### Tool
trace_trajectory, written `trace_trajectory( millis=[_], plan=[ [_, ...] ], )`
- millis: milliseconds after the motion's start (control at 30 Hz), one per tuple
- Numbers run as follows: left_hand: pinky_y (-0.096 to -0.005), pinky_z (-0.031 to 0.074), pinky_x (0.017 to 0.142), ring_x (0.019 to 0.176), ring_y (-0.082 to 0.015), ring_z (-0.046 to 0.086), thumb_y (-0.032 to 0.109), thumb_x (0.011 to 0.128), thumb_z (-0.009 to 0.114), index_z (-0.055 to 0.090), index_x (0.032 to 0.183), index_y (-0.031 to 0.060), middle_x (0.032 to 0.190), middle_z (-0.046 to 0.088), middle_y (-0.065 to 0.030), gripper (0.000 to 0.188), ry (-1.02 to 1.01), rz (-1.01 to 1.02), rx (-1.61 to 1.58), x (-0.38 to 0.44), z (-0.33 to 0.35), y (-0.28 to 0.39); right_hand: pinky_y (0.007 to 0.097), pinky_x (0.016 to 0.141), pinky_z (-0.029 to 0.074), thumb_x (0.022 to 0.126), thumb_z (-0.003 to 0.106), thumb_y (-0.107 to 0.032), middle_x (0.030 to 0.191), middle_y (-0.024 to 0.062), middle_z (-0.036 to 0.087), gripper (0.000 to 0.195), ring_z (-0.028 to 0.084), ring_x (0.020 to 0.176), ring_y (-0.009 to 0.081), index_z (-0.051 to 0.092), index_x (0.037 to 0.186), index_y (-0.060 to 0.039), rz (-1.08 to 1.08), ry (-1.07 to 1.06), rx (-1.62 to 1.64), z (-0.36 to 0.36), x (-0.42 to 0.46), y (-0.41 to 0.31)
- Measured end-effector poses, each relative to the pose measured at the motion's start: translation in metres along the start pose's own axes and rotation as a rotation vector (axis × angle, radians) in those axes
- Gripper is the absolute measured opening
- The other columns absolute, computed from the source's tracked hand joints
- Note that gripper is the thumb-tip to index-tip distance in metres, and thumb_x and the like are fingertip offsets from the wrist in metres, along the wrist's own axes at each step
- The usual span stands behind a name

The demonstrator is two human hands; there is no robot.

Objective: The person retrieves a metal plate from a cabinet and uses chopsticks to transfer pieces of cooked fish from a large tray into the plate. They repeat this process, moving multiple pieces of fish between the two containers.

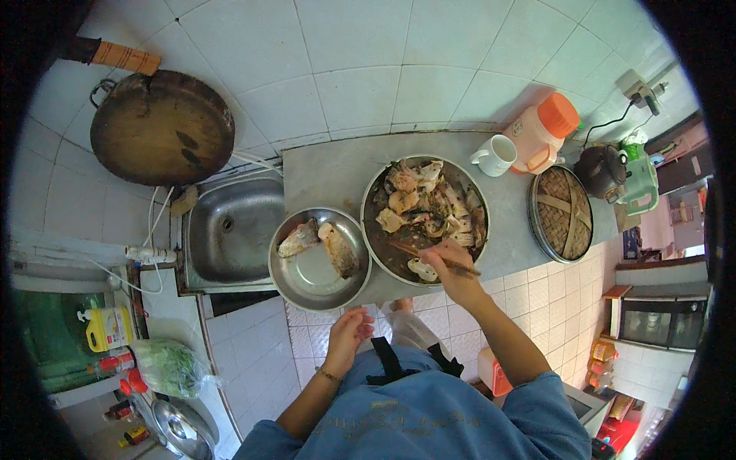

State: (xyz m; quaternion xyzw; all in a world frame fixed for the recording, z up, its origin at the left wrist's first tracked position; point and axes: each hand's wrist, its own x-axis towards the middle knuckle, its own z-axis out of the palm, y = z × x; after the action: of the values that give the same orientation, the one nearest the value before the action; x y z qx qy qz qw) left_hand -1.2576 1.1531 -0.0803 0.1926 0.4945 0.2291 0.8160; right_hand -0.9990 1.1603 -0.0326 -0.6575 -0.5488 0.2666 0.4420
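My right hand (pixel 457 275) grips a pair of wooden chopsticks (pixel 407 248), their tips reaching into a large round metal basin (pixel 486 230). Chunks of what looks like cooked fish (pixel 437 198) with dark bits of seasoning fill most of that basin. One pale piece (pixel 422 269) lies near its front rim, close to my hand. Left of it, rims almost touching, stands a smaller stainless steel bowl (pixel 310 287). Two browned fish pieces (pixel 339 250) rest inside. Just below the bowl, my left hand (pixel 349 336) hovers with nothing in it, fingers loosely curled and apart.
A sink (pixel 236 230) adjoins the counter (pixel 328 172) on the left, below a hanging wok (pixel 164 129). To the right stand a white mug (pixel 495 155), a pink thermos (pixel 537 135), a woven lid (pixel 563 213) and a dark kettle (pixel 601 169). Bagged greens (pixel 167 367) lie lower left.
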Motion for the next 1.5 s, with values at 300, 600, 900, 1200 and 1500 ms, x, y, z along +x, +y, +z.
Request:
trace_trajectory(
  millis=[300, 600, 900, 1200, 1500],
  plan=[
    [-0.0263, 0.047, 0.071, 0.076, -0.0147, 0.056, 0.017, 0.089, 0.047, 0.052, 0.105, 0.0028, 0.092, 0.059, -0.0090, 0.022, 0.031, 0.009, -0.027, -0.002, -0.004, 0.001, 0.0269, 0.061, 0.042, 0.084, 0.052, -0.006, 0.077, 0.0099, 0.055, 0.010, 0.052, 0.066, 0.0181, 0.055, 0.078, 0.0000, 0.104, 0.275, -0.049, -0.040, -0.017, -0.013],
    [-0.0261, 0.047, 0.073, 0.078, -0.0140, 0.056, 0.018, 0.089, 0.046, 0.052, 0.106, 0.0029, 0.092, 0.058, -0.0080, 0.023, -0.026, 0.029, 0.006, 0.000, 0.000, 0.003, 0.0294, 0.067, 0.045, 0.078, 0.059, 0.000, 0.086, 0.0111, 0.053, 0.018, 0.055, 0.077, 0.0245, 0.058, 0.095, -0.0032, -0.315, 0.104, -0.243, -0.027, 0.014, -0.016],
    [-0.0263, 0.047, 0.073, 0.078, -0.0136, 0.055, 0.019, 0.090, 0.046, 0.052, 0.108, 0.0021, 0.092, 0.058, -0.0080, 0.026, 0.033, 0.030, -0.035, -0.006, -0.010, 0.000, 0.0330, 0.064, 0.047, 0.078, 0.061, -0.005, 0.088, 0.0131, 0.055, 0.018, 0.057, 0.077, 0.0275, 0.060, 0.096, -0.0037, -0.310, 0.025, -0.266, -0.033, 0.016, -0.020],
    [-0.0264, 0.048, 0.073, 0.077, -0.0130, 0.056, 0.019, 0.089, 0.047, 0.052, 0.106, 0.0027, 0.092, 0.059, -0.0085, 0.024, 0.023, 0.019, 0.006, -0.008, 0.000, 0.005, 0.0316, 0.061, 0.049, 0.073, 0.067, -0.015, 0.089, 0.0105, 0.056, 0.027, 0.059, 0.075, 0.0263, 0.061, 0.097, -0.0055, -0.518, -0.095, -0.405, -0.010, 0.020, 0.023],
    [-0.0255, 0.048, 0.072, 0.076, -0.0122, 0.056, 0.019, 0.089, 0.047, 0.052, 0.107, 0.0037, 0.092, 0.059, -0.0078, 0.024, 0.010, 0.014, 0.044, -0.004, -0.001, 0.000, 0.0317, 0.060, 0.050, 0.072, 0.067, -0.016, 0.089, 0.0086, 0.056, 0.027, 0.059, 0.075, 0.0240, 0.062, 0.097, -0.0074, -0.703, -0.067, -0.525, -0.030, 0.035, 0.016]
  ],
)
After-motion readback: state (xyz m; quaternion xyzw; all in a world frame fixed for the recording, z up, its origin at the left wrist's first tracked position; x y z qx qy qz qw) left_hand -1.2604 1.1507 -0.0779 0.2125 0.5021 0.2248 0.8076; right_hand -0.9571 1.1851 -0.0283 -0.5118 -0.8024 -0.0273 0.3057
